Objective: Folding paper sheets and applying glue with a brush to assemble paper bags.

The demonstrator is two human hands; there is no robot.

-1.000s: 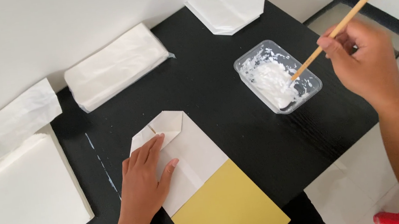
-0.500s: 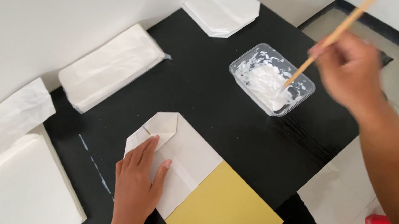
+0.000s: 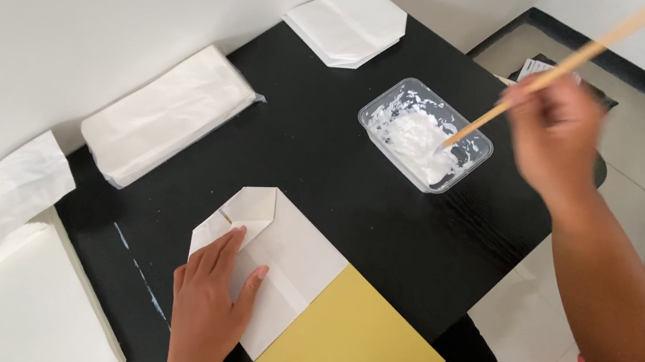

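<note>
Stick tip (image 3: 450,142) now dipping into the white paste in the clear tray (image 3: 426,132), right hand (image 3: 552,130) pinching the wooden stick (image 3: 565,64), left hand (image 3: 210,304) still pressing flat, fingers spread, on the folded white paper (image 3: 286,252) over the yellow sheet (image 3: 344,344) on the black worktop (image 3: 318,148)

A black surface (image 3: 318,148) carries a folded white-and-yellow paper bag (image 3: 304,291) at its near edge, white paper stacks (image 3: 164,115) along the far edge, and a clear paste tray (image 3: 424,134) near the right edge.
</note>
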